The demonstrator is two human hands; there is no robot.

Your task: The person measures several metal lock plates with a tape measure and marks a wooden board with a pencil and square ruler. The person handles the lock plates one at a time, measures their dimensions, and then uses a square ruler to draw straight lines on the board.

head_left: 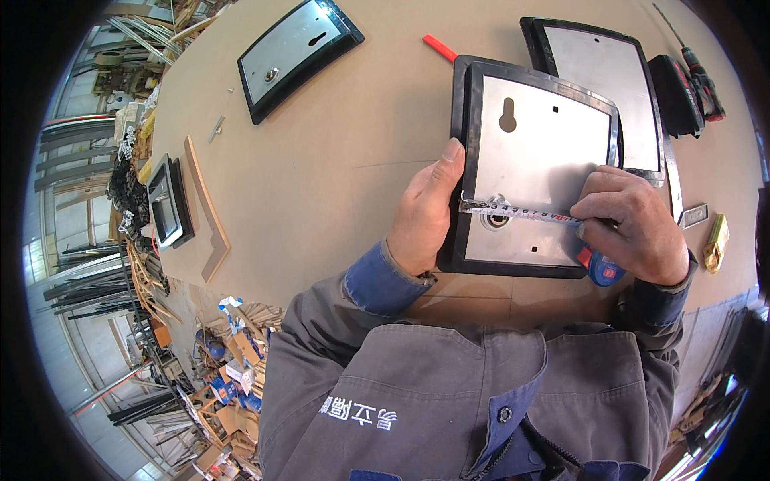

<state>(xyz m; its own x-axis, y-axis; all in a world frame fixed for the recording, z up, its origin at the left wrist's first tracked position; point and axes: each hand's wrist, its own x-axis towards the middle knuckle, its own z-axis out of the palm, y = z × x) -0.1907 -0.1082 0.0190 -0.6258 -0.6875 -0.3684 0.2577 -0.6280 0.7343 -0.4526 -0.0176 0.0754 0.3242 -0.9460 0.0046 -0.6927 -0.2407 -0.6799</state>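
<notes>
A silver metal panel with a black frame [529, 144] is tilted in front of me. It has a keyhole-shaped slot, two small square holes and a round fitting [496, 220] near its lower left. My left hand [429, 204] grips the panel's left edge, thumb on the front and fingers hidden behind. In my right hand [630, 220] is a tape measure [605, 268] with a blue and red case. Its drawn-out blade [525, 212] lies across the panel over the fitting, its end at the left rim. My right fingers pinch the blade near the right edge.
Similar framed panels lie at the far left [293, 60] and behind the held one [609, 88]. A red marker-like stick [439, 47], a cordless drill [702, 84] and a yellow box [715, 243] rest on the table [345, 136]. An angled wooden strip [207, 212] lies leftward; stacked materials fill the floor beyond.
</notes>
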